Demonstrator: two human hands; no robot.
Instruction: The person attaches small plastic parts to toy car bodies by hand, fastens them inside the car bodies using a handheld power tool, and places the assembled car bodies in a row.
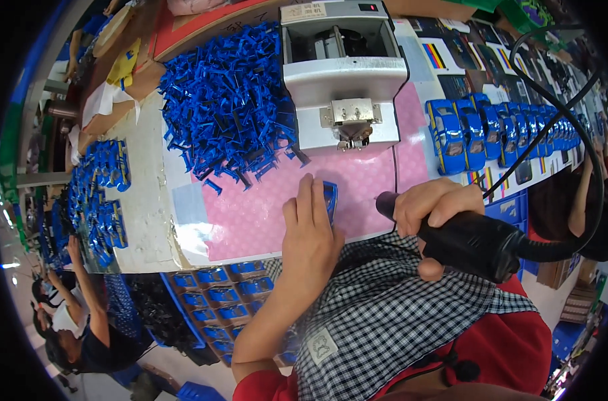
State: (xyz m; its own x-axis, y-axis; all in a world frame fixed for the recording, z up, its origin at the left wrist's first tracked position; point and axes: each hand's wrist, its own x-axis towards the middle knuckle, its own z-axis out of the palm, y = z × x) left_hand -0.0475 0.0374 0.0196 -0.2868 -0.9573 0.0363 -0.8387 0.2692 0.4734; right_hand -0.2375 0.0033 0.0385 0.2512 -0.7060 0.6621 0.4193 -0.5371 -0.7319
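In the head view, a person worked at a table (145,224), whose near edge lay just before the checkered apron (397,294). The left hand (309,230) was on a pink mat (250,230) near this edge, with its fingers stretched forward and close together, along the left side of a blue toy car (331,196). The car was partly hidden by the fingers, so I cannot tell whether the hand pinched it or only steadied it. The right hand (438,204) was curled around a black handheld power tool (474,240), which it held above the near edge; the nose of the tool pointed to the left, toward the car, but stood apart from it. A cable (541,251) left the back end of the tool and curved to the right. Farther from the near edge stood a silver machine (347,87), and just to its left there was a large heap of small blue plastic parts (224,93), some of them lying loose on the mat. To the right of the mat, a long row of blue toy cars (459,137) ran toward the right end of the table. Another group of blue cars (107,180) was toward the left end.
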